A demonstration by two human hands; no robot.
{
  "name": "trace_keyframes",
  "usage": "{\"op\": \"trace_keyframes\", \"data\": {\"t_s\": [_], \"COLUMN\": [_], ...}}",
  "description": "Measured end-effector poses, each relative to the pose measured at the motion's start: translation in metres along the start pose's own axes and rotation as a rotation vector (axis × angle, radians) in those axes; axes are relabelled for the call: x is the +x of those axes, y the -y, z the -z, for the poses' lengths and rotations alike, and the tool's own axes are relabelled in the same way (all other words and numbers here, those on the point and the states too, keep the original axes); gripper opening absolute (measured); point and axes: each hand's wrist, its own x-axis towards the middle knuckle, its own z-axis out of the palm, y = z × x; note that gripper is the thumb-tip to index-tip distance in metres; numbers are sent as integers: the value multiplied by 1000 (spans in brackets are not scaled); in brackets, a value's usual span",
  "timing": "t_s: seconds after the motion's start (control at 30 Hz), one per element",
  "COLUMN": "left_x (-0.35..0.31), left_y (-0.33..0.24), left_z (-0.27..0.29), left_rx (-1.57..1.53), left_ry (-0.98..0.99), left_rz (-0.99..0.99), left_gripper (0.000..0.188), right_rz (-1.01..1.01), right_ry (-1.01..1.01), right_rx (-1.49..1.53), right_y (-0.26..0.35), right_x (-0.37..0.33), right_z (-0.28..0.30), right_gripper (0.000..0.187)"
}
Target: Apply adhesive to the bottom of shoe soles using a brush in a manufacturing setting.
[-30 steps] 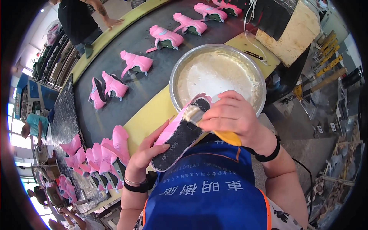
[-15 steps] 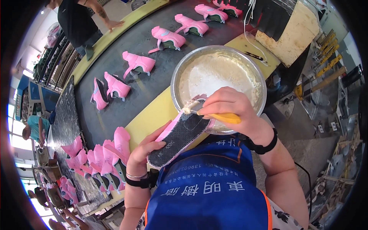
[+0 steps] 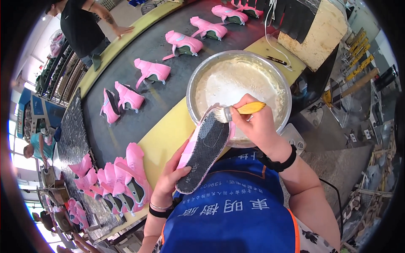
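Observation:
My left hand [image 3: 173,173] is closed around the heel end of a pink shoe upper [image 3: 203,147], its dark grey stitched sole side turned up. In my right hand [image 3: 257,122] is a paintbrush [image 3: 249,108] with a yellow handle. Its pale bristles press on the toe end of that sole side, near the stitched edge. Just beyond the toe stands a wide metal basin [image 3: 192,90] holding a creamy white liquid, its inner wall smeared with residue.
Several pink shoes [image 3: 184,43] sit spaced along the dark conveyor belt [image 3: 164,90]. More pink uppers [image 3: 122,181] cluster at the left on the yellow ledge [image 3: 162,135]. A cable [image 3: 268,38] hangs beside a board at back right. Another person [image 3: 84,29] stands across the belt.
The brush has turned in my right hand, its handle now pointing up and right, and its bristles have moved across the toe. The shoe upper has shifted slightly right and stands more upright.

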Motion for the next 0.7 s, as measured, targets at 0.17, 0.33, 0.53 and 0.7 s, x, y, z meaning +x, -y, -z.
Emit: {"op": "trace_keyframes", "data": {"t_s": [0.17, 0.33, 0.53, 0.7], "left_x": [-6, -8, -14, -15], "left_y": [5, 11, 13, 14], "left_z": [0, -6, -12, -15], "left_rx": [140, 173, 123, 49], "left_ry": [-56, -112, -130, -113], "left_rz": [-15, -70, -26, -17], "left_gripper": [90, 90, 91, 89], "right_rz": [-76, -101, -229, -17], "right_ry": [23, -65, -3, -32], "right_rx": [-346, 97, -83, -88], "right_y": [6, 4, 10, 28], "right_x": [-4, -4, -36, -67], "right_z": [8, -6, 0, 0], "right_gripper": [19, 19, 20, 20]}}
